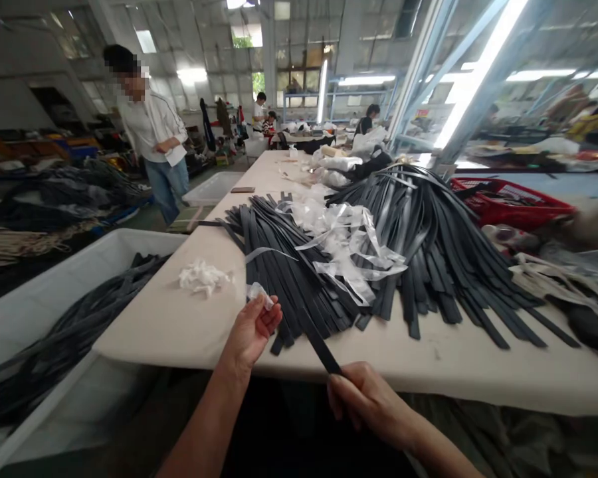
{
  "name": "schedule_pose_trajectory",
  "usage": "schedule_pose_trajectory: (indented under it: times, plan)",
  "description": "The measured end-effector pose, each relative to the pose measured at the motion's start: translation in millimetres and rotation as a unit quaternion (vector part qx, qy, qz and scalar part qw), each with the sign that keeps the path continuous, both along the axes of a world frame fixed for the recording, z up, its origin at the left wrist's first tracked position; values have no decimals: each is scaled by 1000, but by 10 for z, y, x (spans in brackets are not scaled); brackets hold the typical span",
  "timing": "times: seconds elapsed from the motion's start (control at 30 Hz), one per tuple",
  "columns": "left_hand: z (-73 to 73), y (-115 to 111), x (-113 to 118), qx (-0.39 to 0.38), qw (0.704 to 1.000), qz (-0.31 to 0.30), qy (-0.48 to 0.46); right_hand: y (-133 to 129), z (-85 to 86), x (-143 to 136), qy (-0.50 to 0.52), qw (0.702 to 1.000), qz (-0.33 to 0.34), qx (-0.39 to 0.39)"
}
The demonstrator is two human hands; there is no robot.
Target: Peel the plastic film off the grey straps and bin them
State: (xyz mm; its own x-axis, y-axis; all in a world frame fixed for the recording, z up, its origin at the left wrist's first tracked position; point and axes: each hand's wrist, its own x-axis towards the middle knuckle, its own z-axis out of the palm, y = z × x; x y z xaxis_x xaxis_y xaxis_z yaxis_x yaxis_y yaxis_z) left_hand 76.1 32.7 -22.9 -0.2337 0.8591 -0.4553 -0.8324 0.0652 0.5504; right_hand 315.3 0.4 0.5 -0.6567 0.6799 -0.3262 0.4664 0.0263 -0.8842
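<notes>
My left hand is closed on a small white scrap, pinched between thumb and fingers above the table's front edge. To its right, my right hand grips the end of a dark strip, which runs up toward a bundle of dark strips. A second, larger bundle of dark strips fans out on the right. Clear plastic pieces lie across and between the bundles. A small pile of white scraps rests on the pale table, left of my left hand.
A white bin holding dark strips stands at the table's left. A phone-like object lies near the left edge. At the right is a red basket. A person holding something white stands at the back left; others are farther off.
</notes>
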Motion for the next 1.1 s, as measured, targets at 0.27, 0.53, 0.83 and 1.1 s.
schedule_pose_trajectory:
  times: [0.27, 0.53, 0.83, 1.1]
  plan:
    - [-62, -67, 158, 14, 996, -46, 71, -68, -160, -76, -17, 997, -5, 72]
    - [-70, -103, 232, 13, 992, -62, 110, -25, -251, -90, -3, 996, -31, 89]
    - [-84, -72, 268, 5, 993, -59, 100, -25, -360, -76, 5, 992, -27, 120]
    - [-74, -90, 225, 6, 993, -72, 98, -31, -370, -111, -3, 995, -23, 102]
